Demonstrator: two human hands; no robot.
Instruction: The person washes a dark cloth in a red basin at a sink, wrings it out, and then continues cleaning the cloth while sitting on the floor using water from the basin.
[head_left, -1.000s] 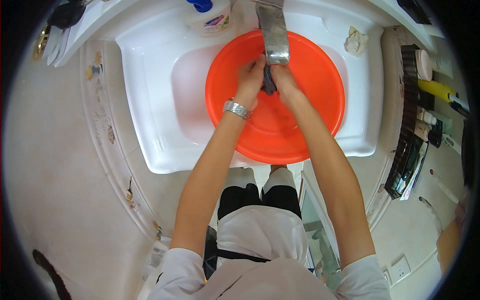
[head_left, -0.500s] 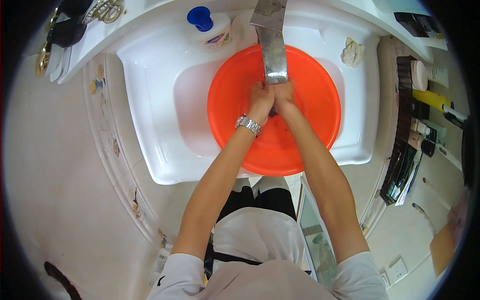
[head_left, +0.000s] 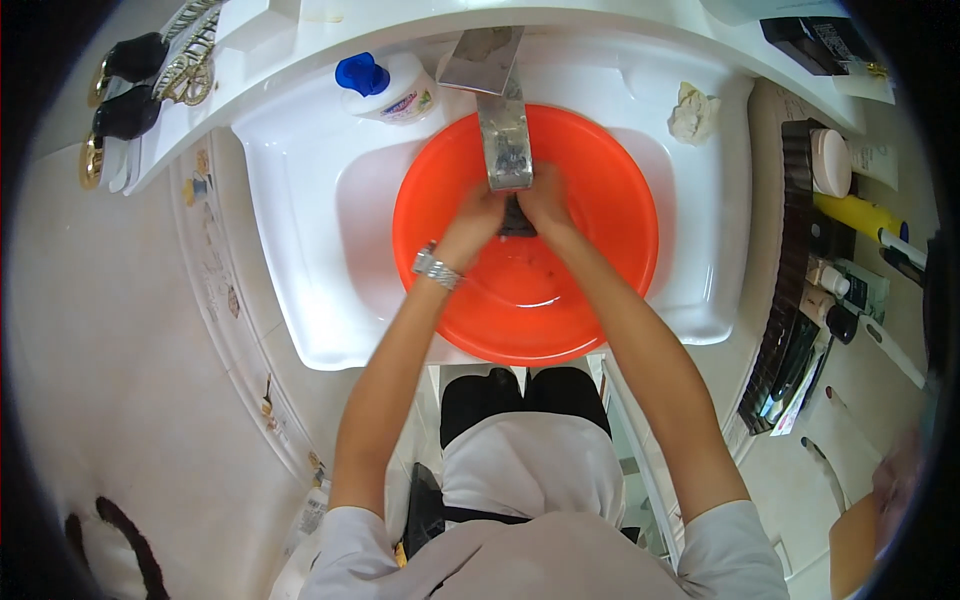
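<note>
Both hands are over the orange plastic basin, just under the end of the metal faucet. My left hand, with a silver watch on its wrist, and my right hand grip a small dark cloth-like thing between them. Motion smears the fingers, and the faucet's spout covers part of them. Shallow water with a few dark specks lies in the bottom of the basin.
The basin stands in a white sink. A white bottle with a blue cap is behind it on the left, a crumpled pale lump behind on the right. A dark rack of toiletries runs along the right side.
My hands have moved slightly apart, and more of the dark cloth-like thing shows between them. The whole view has shifted a little, so sink and basin appear lower and further left.
</note>
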